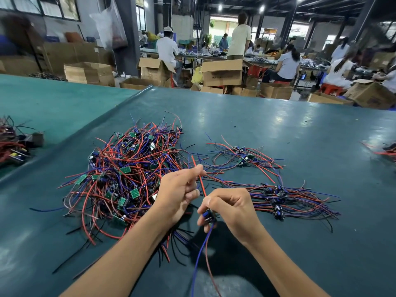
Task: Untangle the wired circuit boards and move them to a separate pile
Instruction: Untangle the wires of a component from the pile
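A big tangled heap of small green circuit boards with red, blue and black wires [130,174] lies on the green table, left of centre. My right hand [230,209] grips one small circuit board [208,216]; its blue and dark red wires hang down toward me. Its red wire [200,181] runs up and left, pinched between the thumb and fingers of my left hand [182,191]. To the right, a row of separated boards with straightened wires [276,198] lies flat. A looser cluster of wired boards [244,156] sits behind that row.
The green table mat [278,125] has a raised fold on the left. More wired parts lie at the far left [15,144] and far right edge [387,150]. Behind the table are cardboard boxes [221,72] and several people at workbenches.
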`<state>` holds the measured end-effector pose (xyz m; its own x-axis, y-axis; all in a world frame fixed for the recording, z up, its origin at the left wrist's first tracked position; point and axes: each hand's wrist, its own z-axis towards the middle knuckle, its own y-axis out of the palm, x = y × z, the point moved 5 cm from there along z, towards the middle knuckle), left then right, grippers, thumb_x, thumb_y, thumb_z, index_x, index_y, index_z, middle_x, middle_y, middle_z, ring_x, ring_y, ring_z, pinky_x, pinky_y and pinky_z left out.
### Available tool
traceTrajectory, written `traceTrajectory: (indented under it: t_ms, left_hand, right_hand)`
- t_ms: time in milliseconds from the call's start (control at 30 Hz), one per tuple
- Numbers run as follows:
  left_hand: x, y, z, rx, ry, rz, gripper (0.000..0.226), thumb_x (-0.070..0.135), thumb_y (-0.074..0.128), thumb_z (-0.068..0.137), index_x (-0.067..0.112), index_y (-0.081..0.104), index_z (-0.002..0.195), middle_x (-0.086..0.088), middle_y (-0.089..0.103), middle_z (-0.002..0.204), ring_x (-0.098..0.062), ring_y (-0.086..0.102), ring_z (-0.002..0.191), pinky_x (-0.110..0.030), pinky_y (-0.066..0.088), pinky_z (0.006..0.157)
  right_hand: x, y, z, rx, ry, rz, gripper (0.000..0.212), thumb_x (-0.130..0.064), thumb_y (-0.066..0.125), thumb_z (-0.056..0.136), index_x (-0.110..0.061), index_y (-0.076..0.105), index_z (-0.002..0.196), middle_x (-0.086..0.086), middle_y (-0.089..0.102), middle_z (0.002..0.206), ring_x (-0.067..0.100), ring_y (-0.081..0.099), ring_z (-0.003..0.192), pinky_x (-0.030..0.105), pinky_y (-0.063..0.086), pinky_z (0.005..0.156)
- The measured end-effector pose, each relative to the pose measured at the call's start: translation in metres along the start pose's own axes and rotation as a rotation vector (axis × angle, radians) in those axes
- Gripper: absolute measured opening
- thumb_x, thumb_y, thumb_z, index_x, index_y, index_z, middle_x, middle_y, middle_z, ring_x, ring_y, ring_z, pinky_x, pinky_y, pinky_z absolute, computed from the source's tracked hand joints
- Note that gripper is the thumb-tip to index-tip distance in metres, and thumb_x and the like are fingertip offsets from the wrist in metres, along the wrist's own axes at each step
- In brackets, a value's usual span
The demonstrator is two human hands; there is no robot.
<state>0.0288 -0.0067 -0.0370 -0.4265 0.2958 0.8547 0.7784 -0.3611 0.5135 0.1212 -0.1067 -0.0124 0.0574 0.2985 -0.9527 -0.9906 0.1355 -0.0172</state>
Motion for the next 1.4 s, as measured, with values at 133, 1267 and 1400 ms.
traceTrajectory:
  t_ms: [133,1267,1400]
  left_hand:
    - [0.003,-0.002,0.003,0.024,-0.111,-0.229,0.022,0.018,0.071,0.082,-0.003,0.064,0.082,0.004,0.028,0.057,-0.001,0.023,0.034,-0.012,0.022,0.029]
    - [-0.014,0.021,-0.016,-0.285,-0.100,0.429,0.062,0.079,0.062,0.077,0.018,0.071,0.069,0.004,0.055,0.059,-0.005,0.039,0.042,-0.014,0.028,0.042]
    - [-0.015,0.025,-0.023,-0.385,-0.053,0.446,0.058,0.059,0.065,0.090,0.001,0.069,0.080,-0.001,0.059,0.064,-0.007,0.046,0.047,-0.015,0.034,0.045]
  right_hand:
    - [-0.003,0.003,0.001,-0.026,-0.013,0.022,0.025,-0.019,0.060,0.078,-0.002,0.071,0.064,0.014,0.066,0.059,0.030,0.067,0.051,0.056,0.045,0.043]
    - [0.008,-0.047,0.017,0.427,0.070,0.046,0.029,-0.028,0.064,0.083,-0.004,0.077,0.075,0.021,0.060,0.071,0.022,0.049,0.065,0.029,0.040,0.056]
    - [0.011,-0.045,0.017,0.409,0.137,0.137,0.024,-0.012,0.065,0.091,0.007,0.071,0.077,0.015,0.069,0.077,0.019,0.053,0.063,0.025,0.049,0.051]
